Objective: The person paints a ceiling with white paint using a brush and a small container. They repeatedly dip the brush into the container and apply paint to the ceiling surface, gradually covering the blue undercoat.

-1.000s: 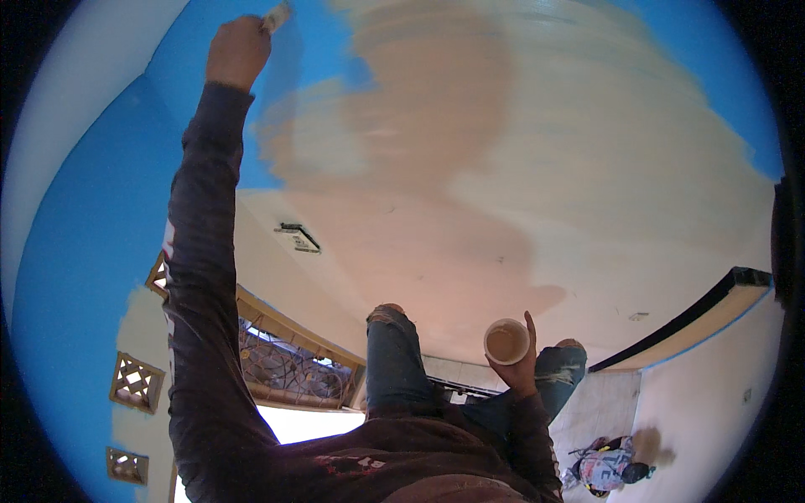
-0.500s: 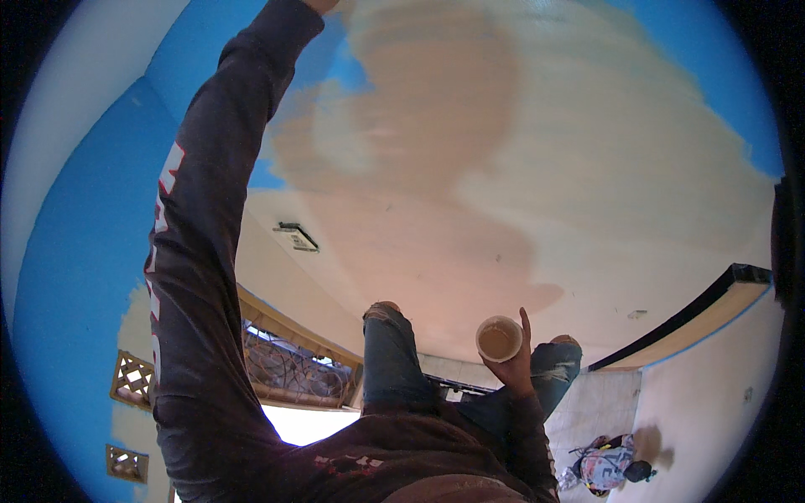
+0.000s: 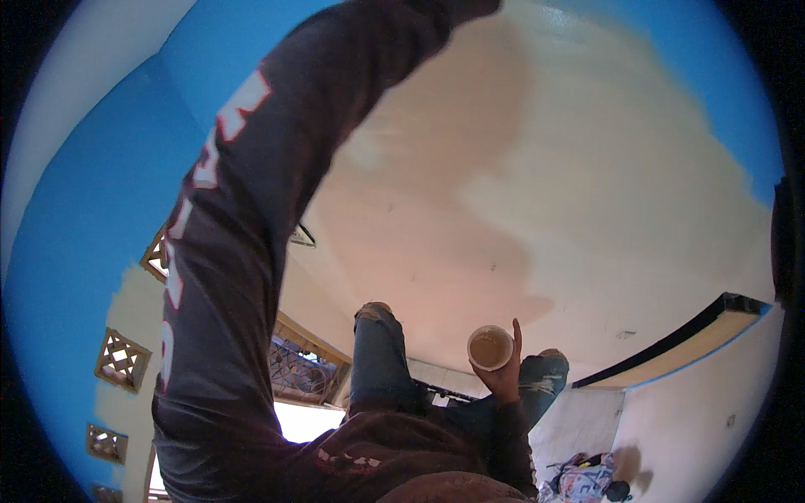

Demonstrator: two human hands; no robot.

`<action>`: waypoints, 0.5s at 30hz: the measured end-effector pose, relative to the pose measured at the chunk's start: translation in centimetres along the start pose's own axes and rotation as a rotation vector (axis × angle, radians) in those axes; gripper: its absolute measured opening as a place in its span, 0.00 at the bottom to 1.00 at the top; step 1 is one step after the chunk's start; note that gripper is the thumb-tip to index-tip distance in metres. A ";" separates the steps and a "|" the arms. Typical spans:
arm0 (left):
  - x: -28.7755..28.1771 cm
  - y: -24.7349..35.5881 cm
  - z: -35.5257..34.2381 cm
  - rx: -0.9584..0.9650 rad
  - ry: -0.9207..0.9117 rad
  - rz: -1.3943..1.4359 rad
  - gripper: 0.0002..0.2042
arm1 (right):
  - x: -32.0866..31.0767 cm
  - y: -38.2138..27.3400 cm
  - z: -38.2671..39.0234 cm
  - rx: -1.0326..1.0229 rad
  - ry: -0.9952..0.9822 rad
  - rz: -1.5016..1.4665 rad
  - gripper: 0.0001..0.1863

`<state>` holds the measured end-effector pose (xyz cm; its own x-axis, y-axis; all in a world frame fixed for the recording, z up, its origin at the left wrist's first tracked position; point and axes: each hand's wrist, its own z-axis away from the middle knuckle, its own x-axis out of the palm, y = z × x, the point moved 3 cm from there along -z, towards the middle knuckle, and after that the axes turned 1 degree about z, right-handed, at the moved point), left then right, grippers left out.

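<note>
My right hand (image 3: pixel 505 384) is wrapped around a round, light-rimmed cup (image 3: pixel 490 349) in front of my right knee. Inside the cup is a beige-brown liquid that looks like paint. My left arm (image 3: pixel 251 226), in a dark sleeve with white and red lettering, reaches up across the beige part of the wall (image 3: pixel 604 201). The cuff runs out at the top edge, so the left hand and anything in it are hidden. Bright blue paint (image 3: pixel 725 92) borders the beige at the upper right and upper left.
A long dark-edged ledge (image 3: pixel 683 342) juts from the wall at right. Below it, far down, a person (image 3: pixel 587 479) in patterned clothing is by the wall. Lattice vent blocks (image 3: pixel 123 359) and a window with a metal grille (image 3: pixel 302 369) are on the left.
My left arm has swung right across the top, and its hand has left the picture. The cup in my right hand has shifted slightly left and down along with my knees.
</note>
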<state>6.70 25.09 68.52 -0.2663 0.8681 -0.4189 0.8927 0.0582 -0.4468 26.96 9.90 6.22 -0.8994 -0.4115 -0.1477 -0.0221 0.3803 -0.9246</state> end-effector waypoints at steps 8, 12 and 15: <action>1.8 11.0 -1.2 0.162 0.193 0.402 0.08 | -0.4 -0.2 -0.4 -0.092 -0.014 0.170 0.68; 2.1 11.0 -0.9 0.191 0.143 0.502 0.07 | -0.5 -0.7 -0.3 -0.084 0.013 0.134 0.68; 3.2 8.1 -0.8 0.060 -0.018 0.522 0.08 | -0.3 0.1 -0.3 -0.052 0.011 0.072 0.70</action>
<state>13.35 28.71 64.18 0.2016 0.7655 -0.6110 0.8859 -0.4086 -0.2196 27.12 10.32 6.24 -0.9043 -0.3722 -0.2093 0.0205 0.4516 -0.8920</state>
